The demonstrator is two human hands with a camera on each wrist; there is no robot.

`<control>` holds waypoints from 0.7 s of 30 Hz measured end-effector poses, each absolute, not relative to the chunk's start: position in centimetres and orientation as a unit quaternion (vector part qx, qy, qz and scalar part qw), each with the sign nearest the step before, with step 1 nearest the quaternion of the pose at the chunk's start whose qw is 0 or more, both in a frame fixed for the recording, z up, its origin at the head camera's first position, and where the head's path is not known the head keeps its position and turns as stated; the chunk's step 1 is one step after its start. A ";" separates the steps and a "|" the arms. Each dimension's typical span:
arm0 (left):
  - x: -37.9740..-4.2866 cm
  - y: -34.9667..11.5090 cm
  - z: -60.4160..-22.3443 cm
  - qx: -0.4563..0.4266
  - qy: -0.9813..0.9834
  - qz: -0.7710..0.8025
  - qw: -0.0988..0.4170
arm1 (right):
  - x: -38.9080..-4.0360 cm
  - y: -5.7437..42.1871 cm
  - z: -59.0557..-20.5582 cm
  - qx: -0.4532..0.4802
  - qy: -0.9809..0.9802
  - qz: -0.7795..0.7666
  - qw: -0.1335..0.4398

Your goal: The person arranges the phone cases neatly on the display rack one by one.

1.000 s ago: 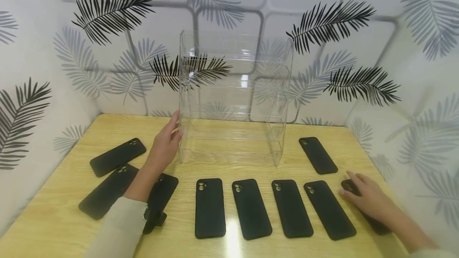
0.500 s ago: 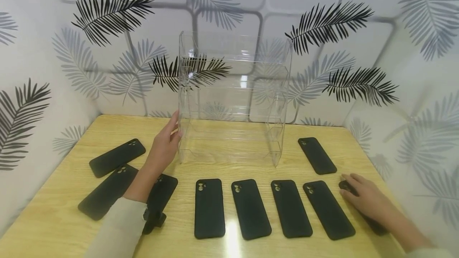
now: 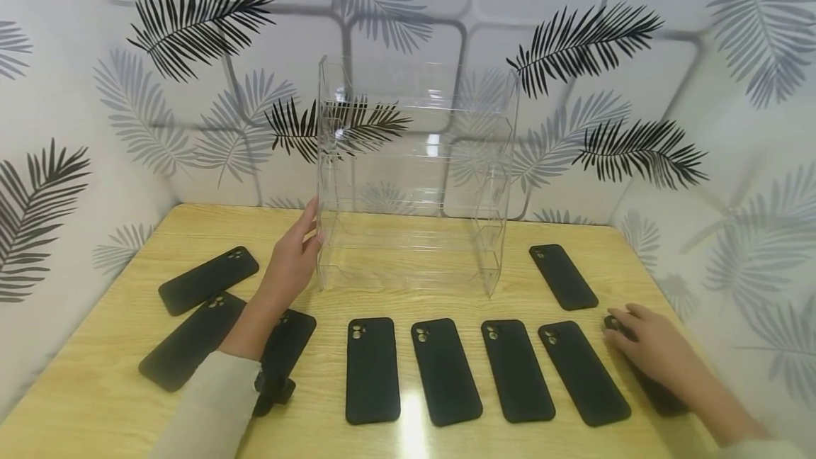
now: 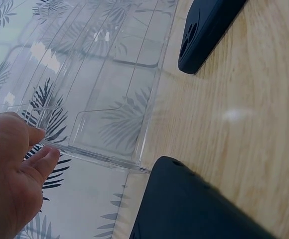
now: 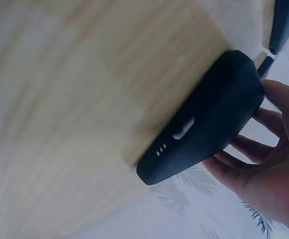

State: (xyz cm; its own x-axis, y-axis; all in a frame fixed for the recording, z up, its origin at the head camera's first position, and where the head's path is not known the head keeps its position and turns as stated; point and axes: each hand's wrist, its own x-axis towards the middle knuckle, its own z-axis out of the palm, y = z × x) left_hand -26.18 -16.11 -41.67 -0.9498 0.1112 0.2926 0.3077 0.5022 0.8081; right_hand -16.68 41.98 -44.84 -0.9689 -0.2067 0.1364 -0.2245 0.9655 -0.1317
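Observation:
A clear acrylic rack (image 3: 321, 176) with several tiers stands upright at the back of the table. My left hand (image 3: 295, 253) holds its left side, with thumb and fingers about the edge of the clear panel (image 4: 109, 132) in the left wrist view. On the far right, my right hand (image 3: 656, 349) grips a black phone case (image 3: 659, 395) across its upper part and partly covers it. The right wrist view shows fingertips (image 5: 221, 169) along the side of that case (image 5: 209, 119). More black cases lie in front of the rack, among them one (image 3: 584, 374) just left of my right hand.
Three black cases lie at the left, two of them (image 3: 209, 280) (image 3: 191, 342) close together and one (image 3: 293, 335) partly under my left forearm. Another case (image 3: 564, 277) lies right of the rack. A patterned wall (image 3: 408, 13) rises behind the wooden table (image 3: 440, 303).
My right hand and the phone case under it have shifted slightly to the left since one second ago. The left hand keeps its place on the rack.

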 end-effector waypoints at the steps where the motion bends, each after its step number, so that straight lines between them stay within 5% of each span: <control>1: -26.2 -16.1 -41.7 -0.122 -0.861 -0.483 0.103 | -16.7 41.9 -44.7 0.113 -0.988 0.073 0.077; 9: -26.1 -16.1 -41.7 -0.124 -0.860 -0.483 0.104 | -17.5 40.4 -43.2 0.146 -0.965 0.083 0.202; 21: -26.1 -16.1 -41.8 -0.124 -0.861 -0.482 0.102 | -18.4 36.2 -40.8 0.144 -0.958 0.104 0.226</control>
